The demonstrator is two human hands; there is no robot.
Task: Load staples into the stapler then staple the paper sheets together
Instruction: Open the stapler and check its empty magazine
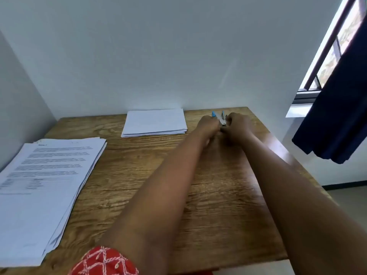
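Observation:
A small blue and silver stapler (220, 118) is held at the far right of the wooden table (151, 195), its top swung up so blue tips and the metal channel show. My left hand (207, 125) grips its left side and my right hand (237, 125) closes on its right side; both hands meet around it. Staples are too small to make out. A stack of printed paper sheets (43, 187) lies at the near left. A second, smaller stack of blank-looking sheets (155, 122) lies at the back by the wall.
White walls close the table at the back and left. A dark blue curtain (337, 120) hangs past the table's right edge under a window (337, 46). A red patterned sleeve (103, 262) shows at the bottom.

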